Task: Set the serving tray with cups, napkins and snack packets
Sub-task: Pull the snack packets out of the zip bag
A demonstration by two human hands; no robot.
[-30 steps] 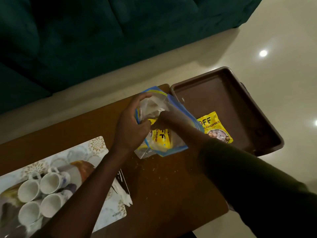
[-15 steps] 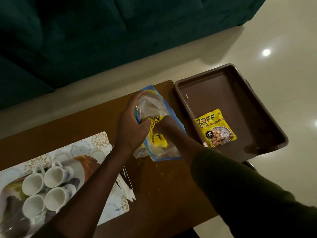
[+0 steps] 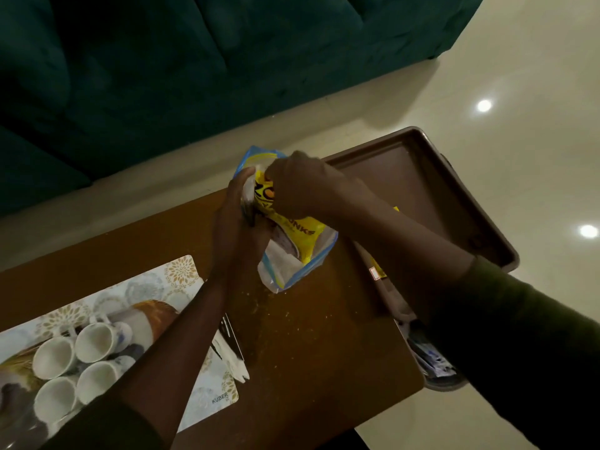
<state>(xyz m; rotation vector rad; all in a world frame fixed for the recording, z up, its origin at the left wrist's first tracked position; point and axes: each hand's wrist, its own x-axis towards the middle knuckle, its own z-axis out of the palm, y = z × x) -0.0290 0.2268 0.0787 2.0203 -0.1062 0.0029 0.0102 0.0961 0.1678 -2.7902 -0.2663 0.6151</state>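
Right hand (image 3: 302,186) grip pinching glossy yellow snack packet (image 3: 292,227), left hand (image 3: 238,228) clasping crinkled clear zip bag (image 3: 292,271)

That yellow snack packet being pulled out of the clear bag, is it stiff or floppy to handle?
Probably floppy: the yellow packet bends and creases where the right hand pinches it. Likely light, since a fingertip grip lifts it. Its glossy film may be slippery against the clear bag, which the left hand steadies.
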